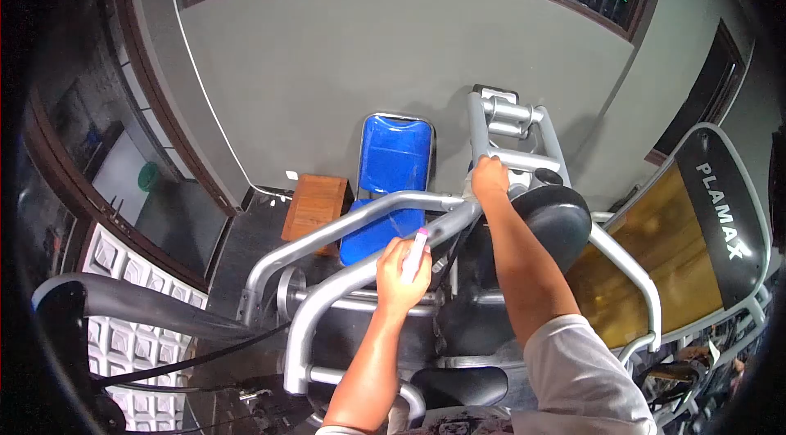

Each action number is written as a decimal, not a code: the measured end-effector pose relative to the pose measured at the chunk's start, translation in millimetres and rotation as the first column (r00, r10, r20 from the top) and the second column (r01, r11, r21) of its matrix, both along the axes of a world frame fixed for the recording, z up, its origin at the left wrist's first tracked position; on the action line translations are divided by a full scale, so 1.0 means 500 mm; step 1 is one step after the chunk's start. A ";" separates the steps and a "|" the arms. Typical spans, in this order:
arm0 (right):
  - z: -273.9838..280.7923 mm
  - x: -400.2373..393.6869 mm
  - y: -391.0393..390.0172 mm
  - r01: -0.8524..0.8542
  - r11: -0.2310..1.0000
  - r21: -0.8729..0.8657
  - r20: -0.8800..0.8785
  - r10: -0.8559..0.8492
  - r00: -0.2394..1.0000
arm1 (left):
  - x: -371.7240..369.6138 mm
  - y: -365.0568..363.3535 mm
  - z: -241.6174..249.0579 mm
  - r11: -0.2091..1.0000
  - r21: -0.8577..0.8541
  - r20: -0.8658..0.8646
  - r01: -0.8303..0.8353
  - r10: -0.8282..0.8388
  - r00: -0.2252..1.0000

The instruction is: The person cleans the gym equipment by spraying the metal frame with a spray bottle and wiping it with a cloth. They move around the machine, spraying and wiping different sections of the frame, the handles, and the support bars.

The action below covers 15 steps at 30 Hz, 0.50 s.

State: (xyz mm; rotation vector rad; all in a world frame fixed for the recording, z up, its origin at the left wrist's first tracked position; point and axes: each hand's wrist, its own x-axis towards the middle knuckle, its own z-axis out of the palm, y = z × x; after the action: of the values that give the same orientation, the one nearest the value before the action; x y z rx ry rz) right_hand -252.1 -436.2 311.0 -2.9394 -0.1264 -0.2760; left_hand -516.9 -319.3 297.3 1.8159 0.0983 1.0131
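Observation:
My left hand [403, 273] is wrapped round a small white bottle [415, 255] with a pink top, just over the curved silver tube [348, 278] of a gym machine. Farther forward and to the right, my right hand [490, 179] is closed at the upper joint of the frame; a bit of pale cloth [469, 187] seems to show beside it. Close to my right forearm is a round black pad [557, 218]. Silver uprights [550, 139] rise behind my right hand.
A blue folding chair [395, 155] and a brown wooden stool [315, 207] stand against the grey wall. At right is a PLAMAX panel [696, 222] in a tubular frame. A thick grey bar [164, 304] crosses the lower left, near the door.

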 end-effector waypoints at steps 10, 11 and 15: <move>0.034 -0.219 0.003 -0.311 0.950 -0.002 -0.249 0.301 0.921 | -0.005 0.018 -0.001 0.999 -0.022 -0.047 -0.040 0.039 0.998; 0.036 -0.255 -0.001 -0.372 0.926 0.059 -0.354 0.368 0.860 | -0.003 0.019 -0.001 0.999 -0.022 -0.043 -0.045 0.044 0.998; 0.027 -0.336 -0.015 -0.529 0.831 0.172 -0.387 0.551 0.739 | 0.001 0.017 -0.008 0.999 -0.005 -0.039 -0.050 0.050 0.998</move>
State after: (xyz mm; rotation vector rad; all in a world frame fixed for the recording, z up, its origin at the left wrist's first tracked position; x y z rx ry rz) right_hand -420.1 -443.6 324.7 -2.6705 -0.8752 0.4388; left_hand -516.6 -310.6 293.2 1.8365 0.1712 1.0118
